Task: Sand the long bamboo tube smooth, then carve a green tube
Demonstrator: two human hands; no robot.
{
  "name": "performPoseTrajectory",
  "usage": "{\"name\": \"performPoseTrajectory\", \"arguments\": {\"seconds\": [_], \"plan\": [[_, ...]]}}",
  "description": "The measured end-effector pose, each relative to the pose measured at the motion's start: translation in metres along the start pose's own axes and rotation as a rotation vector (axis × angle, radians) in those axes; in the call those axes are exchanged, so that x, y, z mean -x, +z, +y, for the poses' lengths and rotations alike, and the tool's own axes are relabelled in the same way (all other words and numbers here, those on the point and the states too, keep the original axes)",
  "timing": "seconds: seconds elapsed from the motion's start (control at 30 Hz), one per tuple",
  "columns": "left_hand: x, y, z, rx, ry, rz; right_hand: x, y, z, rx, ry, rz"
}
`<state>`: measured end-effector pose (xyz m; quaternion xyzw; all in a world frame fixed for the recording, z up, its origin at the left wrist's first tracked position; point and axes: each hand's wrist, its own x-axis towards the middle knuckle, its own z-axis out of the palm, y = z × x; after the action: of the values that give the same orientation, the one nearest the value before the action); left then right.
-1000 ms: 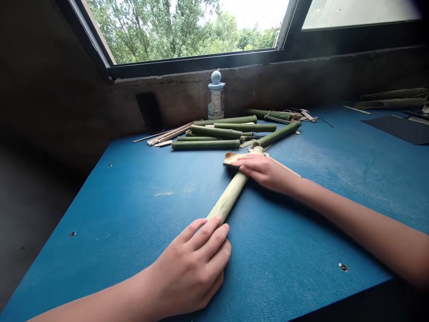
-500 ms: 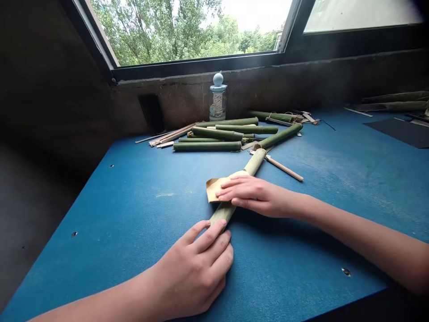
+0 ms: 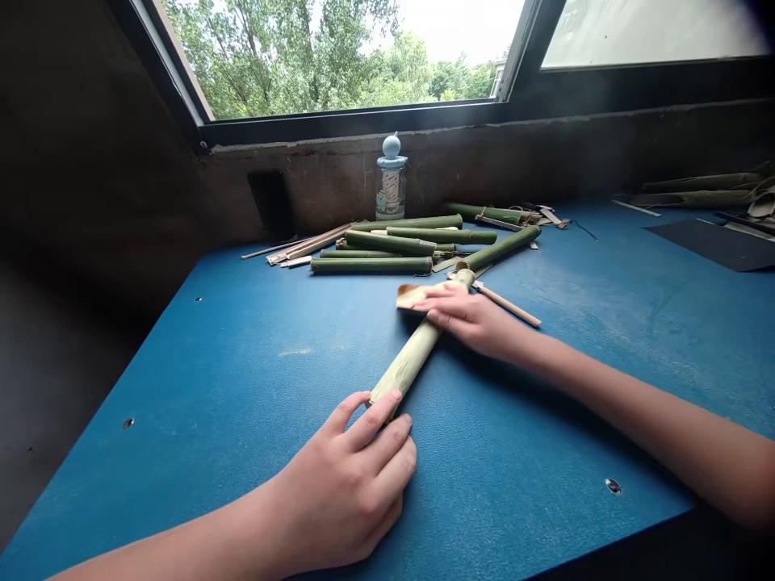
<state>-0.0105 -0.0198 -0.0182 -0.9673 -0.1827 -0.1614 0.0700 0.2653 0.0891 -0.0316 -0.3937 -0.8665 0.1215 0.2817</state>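
Note:
A pale, scraped bamboo tube [image 3: 407, 363] lies slantwise on the blue table, its far end close to a green bamboo piece. My left hand [image 3: 363, 476] grips its near end, with thumb and fingers around it. Over the far part of the tube, my right hand [image 3: 472, 316] presses a sheet of sandpaper [image 3: 412, 297] down. The sheet's tan corner curls up to the left of the fingers. Part of the sheet is hidden under the palm.
Several green bamboo tubes [image 3: 372, 265] and thin split strips [image 3: 318, 244] lie at the back. A stick with a wooden handle [image 3: 512, 307] rests right of the tube. Behind stands a blue-capped bottle [image 3: 391, 181]. A dark sheet [image 3: 714, 244] lies far right on the blue table [image 3: 242, 387].
My right hand has slid the sandpaper away from me along the tube, toward its far end. My left hand has stayed at the near end.

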Motion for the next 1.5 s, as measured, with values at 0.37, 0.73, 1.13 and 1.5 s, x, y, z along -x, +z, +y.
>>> {"name": "performPoseTrajectory", "arguments": {"seconds": [0.37, 0.73, 1.13, 1.5], "plan": [[-0.001, 0.001, 0.000, 0.026, -0.015, -0.009, -0.001, -0.021, 0.036, -0.007, -0.007, -0.075], [0.001, 0.004, 0.003, -0.018, -0.157, 0.039, 0.003, 0.010, -0.033, -0.113, -0.278, -0.231], [-0.004, 0.000, 0.005, -0.156, -0.210, 0.031, 0.004, -0.039, 0.029, 0.558, 0.431, 0.245], [-0.006, -0.017, 0.005, 0.168, 0.327, -0.020, 0.008, 0.001, -0.039, -0.166, -0.183, -0.057]]}}
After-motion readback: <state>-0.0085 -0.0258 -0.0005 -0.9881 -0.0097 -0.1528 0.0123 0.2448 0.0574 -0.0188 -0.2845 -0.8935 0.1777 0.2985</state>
